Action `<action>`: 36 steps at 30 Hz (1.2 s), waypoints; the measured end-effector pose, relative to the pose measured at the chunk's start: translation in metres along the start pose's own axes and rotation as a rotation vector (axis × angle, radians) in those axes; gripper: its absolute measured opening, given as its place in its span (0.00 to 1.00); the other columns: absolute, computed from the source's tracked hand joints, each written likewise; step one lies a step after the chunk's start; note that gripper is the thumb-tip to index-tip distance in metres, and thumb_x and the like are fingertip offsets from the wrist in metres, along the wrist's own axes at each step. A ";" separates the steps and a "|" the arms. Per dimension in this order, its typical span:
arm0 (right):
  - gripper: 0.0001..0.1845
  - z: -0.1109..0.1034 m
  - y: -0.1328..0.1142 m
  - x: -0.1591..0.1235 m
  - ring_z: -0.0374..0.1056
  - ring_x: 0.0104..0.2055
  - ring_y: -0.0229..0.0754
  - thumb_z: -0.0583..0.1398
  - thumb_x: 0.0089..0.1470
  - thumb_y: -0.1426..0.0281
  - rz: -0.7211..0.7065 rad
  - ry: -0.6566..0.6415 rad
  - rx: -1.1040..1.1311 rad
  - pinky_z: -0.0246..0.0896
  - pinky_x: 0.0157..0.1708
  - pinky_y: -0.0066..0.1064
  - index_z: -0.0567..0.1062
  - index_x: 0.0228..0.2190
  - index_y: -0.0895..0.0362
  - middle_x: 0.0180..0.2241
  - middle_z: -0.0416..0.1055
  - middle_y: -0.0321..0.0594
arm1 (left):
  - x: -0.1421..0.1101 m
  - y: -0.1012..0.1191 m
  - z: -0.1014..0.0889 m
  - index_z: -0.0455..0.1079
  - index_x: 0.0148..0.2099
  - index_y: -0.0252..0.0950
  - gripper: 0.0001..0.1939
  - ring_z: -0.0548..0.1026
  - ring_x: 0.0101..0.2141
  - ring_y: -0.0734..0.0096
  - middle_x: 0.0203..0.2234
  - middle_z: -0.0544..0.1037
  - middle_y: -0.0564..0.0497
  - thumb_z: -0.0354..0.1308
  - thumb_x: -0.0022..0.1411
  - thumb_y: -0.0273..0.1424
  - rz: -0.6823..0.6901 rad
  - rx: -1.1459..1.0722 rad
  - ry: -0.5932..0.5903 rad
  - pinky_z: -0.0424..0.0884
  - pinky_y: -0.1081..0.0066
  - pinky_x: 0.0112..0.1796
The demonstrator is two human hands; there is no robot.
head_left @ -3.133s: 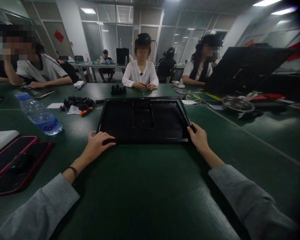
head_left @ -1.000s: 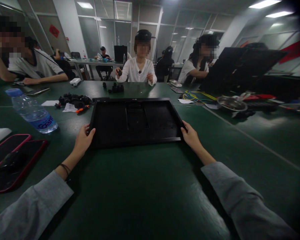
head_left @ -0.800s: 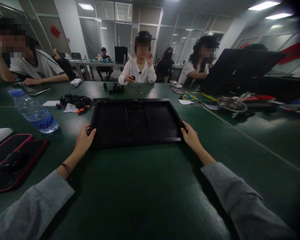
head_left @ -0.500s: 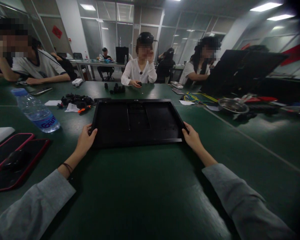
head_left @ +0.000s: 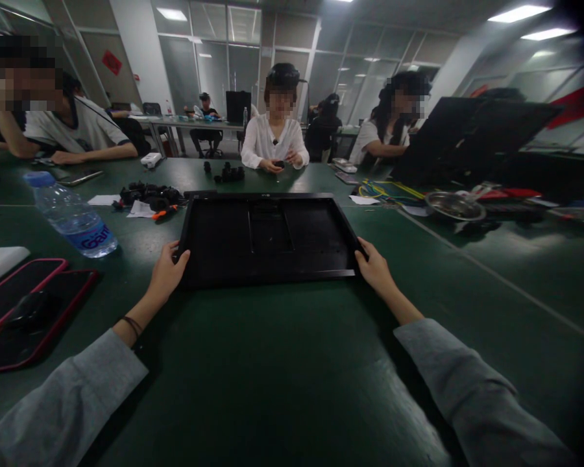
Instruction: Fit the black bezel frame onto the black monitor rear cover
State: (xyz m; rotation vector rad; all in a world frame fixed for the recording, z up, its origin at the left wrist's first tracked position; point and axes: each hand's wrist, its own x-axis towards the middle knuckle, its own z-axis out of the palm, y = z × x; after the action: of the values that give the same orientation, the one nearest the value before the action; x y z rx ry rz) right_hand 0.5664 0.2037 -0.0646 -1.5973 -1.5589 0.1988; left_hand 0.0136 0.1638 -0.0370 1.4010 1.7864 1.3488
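A black monitor housing (head_left: pixel 219 227), shallow and rectangular with a raised rim and a recessed panel in its middle, is in front of me at the green table (head_left: pixel 282 363). My left hand (head_left: pixel 168 269) grips its left edge, thumb on top and fingers curled round the outside. On the opposite edge my right hand (head_left: pixel 374 266) has the same hold, thumb over the rim. The undersides of both hands are partly hidden, and whether the housing's far side rests on the table I cannot tell.
Left of me are a water bottle (head_left: pixel 75 217) and phones with pink and red edges (head_left: pixel 78 301). Beyond the housing lie black gear (head_left: pixel 148 194) and an orange-handled tool (head_left: pixel 164 212). At right are a metal dish (head_left: pixel 455 205) and cables (head_left: pixel 389 192). Several people sit around.
My hands and the housing have stayed put. The person across the table has lowered a raised hand from the face to the small dark object in the other hand.
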 end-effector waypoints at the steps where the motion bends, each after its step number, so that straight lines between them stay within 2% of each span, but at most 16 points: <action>1: 0.32 0.000 0.000 0.000 0.67 0.64 0.56 0.55 0.59 0.62 -0.003 -0.002 -0.005 0.57 0.67 0.53 0.69 0.62 0.59 0.61 0.70 0.52 | 0.000 0.000 0.000 0.65 0.62 0.36 0.25 0.78 0.50 0.57 0.53 0.78 0.39 0.61 0.65 0.35 -0.004 -0.001 0.009 0.74 0.55 0.53; 16: 0.31 -0.001 0.000 0.000 0.69 0.62 0.58 0.57 0.58 0.61 -0.013 0.011 0.005 0.59 0.65 0.56 0.71 0.60 0.57 0.60 0.72 0.51 | -0.003 0.008 0.001 0.66 0.62 0.35 0.24 0.78 0.51 0.58 0.52 0.78 0.39 0.61 0.65 0.33 -0.033 -0.035 0.019 0.75 0.56 0.54; 36: 0.30 0.000 -0.001 0.000 0.69 0.62 0.57 0.55 0.58 0.61 -0.019 0.026 -0.014 0.60 0.65 0.55 0.70 0.60 0.56 0.59 0.72 0.50 | -0.001 0.002 0.002 0.67 0.61 0.36 0.23 0.78 0.51 0.57 0.51 0.78 0.40 0.61 0.65 0.34 -0.019 -0.030 0.031 0.74 0.55 0.54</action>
State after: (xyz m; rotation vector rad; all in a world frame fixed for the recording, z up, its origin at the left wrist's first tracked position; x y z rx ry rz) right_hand 0.5659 0.2040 -0.0643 -1.5897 -1.5582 0.1562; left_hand 0.0169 0.1637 -0.0358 1.3505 1.7872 1.3889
